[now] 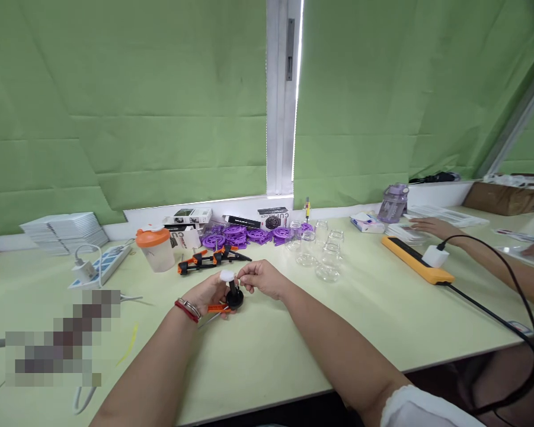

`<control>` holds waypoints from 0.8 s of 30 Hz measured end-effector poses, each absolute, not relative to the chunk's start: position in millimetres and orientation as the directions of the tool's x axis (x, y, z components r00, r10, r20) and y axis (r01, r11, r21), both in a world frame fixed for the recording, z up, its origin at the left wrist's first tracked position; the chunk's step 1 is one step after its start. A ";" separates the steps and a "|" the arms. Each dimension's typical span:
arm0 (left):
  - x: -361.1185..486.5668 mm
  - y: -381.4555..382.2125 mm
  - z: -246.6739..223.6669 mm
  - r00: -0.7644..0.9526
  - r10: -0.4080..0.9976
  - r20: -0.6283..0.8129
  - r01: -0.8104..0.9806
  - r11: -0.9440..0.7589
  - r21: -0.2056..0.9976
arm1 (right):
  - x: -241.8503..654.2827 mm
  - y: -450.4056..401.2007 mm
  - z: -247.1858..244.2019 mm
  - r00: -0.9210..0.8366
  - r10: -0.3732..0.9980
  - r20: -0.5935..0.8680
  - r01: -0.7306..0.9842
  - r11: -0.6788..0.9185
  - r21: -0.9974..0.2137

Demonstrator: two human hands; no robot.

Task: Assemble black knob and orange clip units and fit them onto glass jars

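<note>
My left hand point(210, 292) is closed around a small black part point(234, 296) with a round base and an upright stem. A white rounded piece point(226, 276) sits at the top of that stem. Below, an orange piece point(218, 308) and a thin metal rod show under the left fingers; how they join the black part is unclear. My right hand point(263, 279) pinches at the stem's right side, and whatever lies between its fingertips is too small to make out. Just beyond the hands lie black-and-orange clamp-like tools point(213, 258).
Behind are purple plastic wheel-like parts point(235, 236), small boxes point(273, 217), several clear jars point(328, 261) and an orange-lidded cup point(155, 249). Power strips point(418, 261) with cables lie at both sides. At right, another person's arm point(484, 255) rests over the table.
</note>
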State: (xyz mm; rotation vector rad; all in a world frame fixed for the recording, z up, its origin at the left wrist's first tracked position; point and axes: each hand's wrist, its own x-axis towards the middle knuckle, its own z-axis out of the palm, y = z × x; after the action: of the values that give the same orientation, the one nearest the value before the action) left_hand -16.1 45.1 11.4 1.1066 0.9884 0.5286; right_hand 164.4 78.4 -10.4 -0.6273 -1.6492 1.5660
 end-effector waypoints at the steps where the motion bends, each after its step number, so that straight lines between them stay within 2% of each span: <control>1: -16.4 45.5 10.8 0.492 0.779 -0.389 0.102 0.393 0.914 | 164.0 78.3 -10.2 -0.584 0.788 0.197 -0.148 0.136 -0.980; 6: -18.7 48.5 5.0 0.498 0.777 -0.386 0.084 0.400 0.913 | 159.7 79.2 -14.7 -0.543 0.796 0.267 -0.132 0.233 -0.963; 14: -17.6 49.7 4.3 0.487 0.781 -0.391 0.102 0.394 0.913 | 153.5 80.9 -21.3 -0.565 0.764 0.311 -0.155 0.272 -0.950; 24: -16.7 49.1 4.0 0.473 0.780 -0.411 0.117 0.407 0.906 | 155.7 83.8 -17.6 -0.618 0.746 0.246 -0.159 0.188 -0.969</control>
State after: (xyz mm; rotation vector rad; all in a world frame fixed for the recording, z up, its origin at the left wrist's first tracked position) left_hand -16.7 49.1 4.0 1.0922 1.0150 0.5241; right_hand 155.7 83.8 -17.6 -0.5584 -1.7159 1.5300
